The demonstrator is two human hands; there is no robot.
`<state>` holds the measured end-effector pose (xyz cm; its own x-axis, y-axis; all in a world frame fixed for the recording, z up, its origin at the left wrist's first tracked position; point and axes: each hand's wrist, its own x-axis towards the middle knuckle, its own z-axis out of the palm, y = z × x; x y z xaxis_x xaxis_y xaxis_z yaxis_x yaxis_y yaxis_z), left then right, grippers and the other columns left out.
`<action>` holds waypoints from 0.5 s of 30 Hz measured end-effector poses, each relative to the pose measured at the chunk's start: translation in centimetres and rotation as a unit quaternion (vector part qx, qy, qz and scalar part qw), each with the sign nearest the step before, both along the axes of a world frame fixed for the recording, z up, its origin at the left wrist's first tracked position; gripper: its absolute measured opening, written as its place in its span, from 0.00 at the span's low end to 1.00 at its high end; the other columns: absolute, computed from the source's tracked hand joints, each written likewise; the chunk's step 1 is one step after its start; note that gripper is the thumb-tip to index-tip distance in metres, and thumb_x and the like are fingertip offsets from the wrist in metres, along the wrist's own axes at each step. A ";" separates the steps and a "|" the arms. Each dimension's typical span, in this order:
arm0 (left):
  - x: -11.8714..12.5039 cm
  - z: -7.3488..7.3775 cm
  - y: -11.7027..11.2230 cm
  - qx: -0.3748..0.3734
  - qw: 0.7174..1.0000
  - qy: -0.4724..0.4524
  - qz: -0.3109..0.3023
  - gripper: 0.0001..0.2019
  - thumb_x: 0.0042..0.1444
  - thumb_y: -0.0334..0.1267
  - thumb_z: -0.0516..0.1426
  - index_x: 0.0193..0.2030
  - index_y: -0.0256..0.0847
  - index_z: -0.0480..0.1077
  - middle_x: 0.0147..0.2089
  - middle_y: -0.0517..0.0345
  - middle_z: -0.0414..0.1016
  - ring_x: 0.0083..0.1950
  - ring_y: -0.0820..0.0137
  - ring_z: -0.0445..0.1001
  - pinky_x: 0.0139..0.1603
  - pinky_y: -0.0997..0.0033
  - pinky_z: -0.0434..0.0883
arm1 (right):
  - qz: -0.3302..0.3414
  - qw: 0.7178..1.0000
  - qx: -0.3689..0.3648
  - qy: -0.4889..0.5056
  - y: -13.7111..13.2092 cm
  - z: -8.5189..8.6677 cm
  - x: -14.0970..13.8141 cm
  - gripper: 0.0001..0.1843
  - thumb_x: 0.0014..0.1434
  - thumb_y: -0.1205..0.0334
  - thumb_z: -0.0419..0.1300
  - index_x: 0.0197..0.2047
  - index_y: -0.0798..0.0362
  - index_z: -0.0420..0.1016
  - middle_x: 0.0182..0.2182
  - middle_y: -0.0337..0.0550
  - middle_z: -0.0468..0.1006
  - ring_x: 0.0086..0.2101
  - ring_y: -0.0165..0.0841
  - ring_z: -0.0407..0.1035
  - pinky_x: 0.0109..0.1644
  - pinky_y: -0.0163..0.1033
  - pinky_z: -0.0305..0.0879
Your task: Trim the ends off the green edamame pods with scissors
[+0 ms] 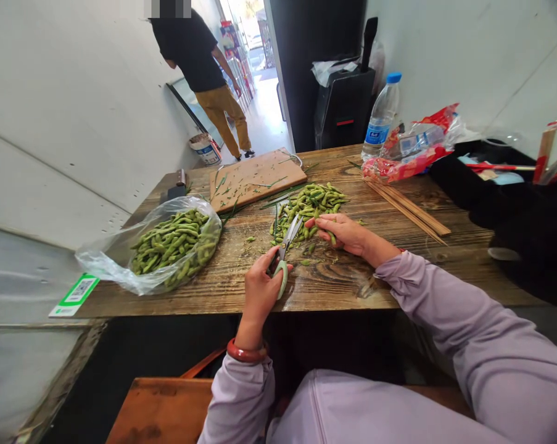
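Observation:
My left hand (pixel 263 280) is closed around the pale green handles of a pair of scissors (pixel 289 237), whose blades are parted and point away from me. Just to their right, my right hand (pixel 345 234) is closed on a green soybean pod (pixel 332 238) between thumb and fingers. Beneath and behind the blades lies a loose pile of pods (pixel 317 198) on the wooden table (pixel 232 277), with small trimmed bits around it. At the left, a clear plastic bag (pixel 148 277) stands open with many pods (pixel 171 240) in it.
Behind the pile lie a cutting board (pixel 255 180) with green scraps and a dark cleaver (pixel 175 191). Wooden skewers (pixel 405 206), a water bottle (pixel 382 117) and red plastic packaging (pixel 412 148) are at the right. A person (pixel 204 68) stands beyond the table by the doorway.

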<state>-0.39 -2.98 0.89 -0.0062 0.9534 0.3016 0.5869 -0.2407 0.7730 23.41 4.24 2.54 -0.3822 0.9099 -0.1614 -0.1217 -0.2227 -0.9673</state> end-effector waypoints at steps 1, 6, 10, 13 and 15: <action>0.0 0.0 0.0 0.001 1.000 -0.002 -0.001 0.22 0.53 0.42 0.66 0.55 0.39 0.78 0.46 0.51 0.84 0.45 0.64 0.81 0.51 0.65 0.77 | 0.005 1.000 -0.004 0.000 0.0 0.0 0.0 0.22 0.58 0.45 0.64 0.44 0.57 0.79 0.20 0.30 0.61 0.17 0.20 0.43 0.18 0.30 0.34; -0.1 -0.3 0.2 0.002 1.000 -0.012 -0.001 0.22 0.52 0.40 0.66 0.54 0.39 0.79 0.47 0.52 0.84 0.46 0.64 0.81 0.52 0.65 0.77 | 0.012 1.000 -0.013 -0.005 0.1 -0.1 0.1 0.20 0.59 0.48 0.63 0.44 0.57 0.78 0.21 0.30 0.61 0.17 0.20 0.43 0.18 0.30 0.35; -0.1 -0.5 0.2 0.003 1.000 -0.016 -0.003 0.22 0.51 0.40 0.67 0.55 0.40 0.79 0.47 0.52 0.84 0.45 0.65 0.81 0.51 0.65 0.77 | 0.000 1.000 0.014 -0.028 0.1 -0.2 -0.1 0.22 0.56 0.44 0.66 0.40 0.56 0.76 0.19 0.30 0.62 0.18 0.21 0.46 0.18 0.30 0.37; -0.1 -0.6 0.2 0.006 1.000 -0.020 -0.005 0.23 0.52 0.40 0.67 0.55 0.39 0.78 0.47 0.52 0.84 0.45 0.65 0.81 0.52 0.66 0.76 | -0.010 0.998 0.036 -0.050 0.0 -0.3 -0.3 0.25 0.52 0.39 0.68 0.33 0.54 0.70 0.19 0.30 0.64 0.18 0.21 0.48 0.18 0.29 0.37; -0.2 -0.6 0.2 0.006 1.000 -0.020 -0.004 0.23 0.52 0.41 0.67 0.56 0.39 0.78 0.47 0.51 0.84 0.45 0.65 0.81 0.52 0.65 0.76 | -0.019 0.997 0.045 -0.062 0.1 -0.4 -0.3 0.27 0.50 0.38 0.69 0.31 0.52 0.67 0.18 0.30 0.65 0.17 0.21 0.48 0.18 0.30 0.38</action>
<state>-0.57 -2.78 0.27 -0.0116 0.9501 0.3118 0.5533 -0.2537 0.7934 23.08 4.29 2.11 -0.3301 0.9360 -0.1221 -0.0065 -0.1316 -0.9913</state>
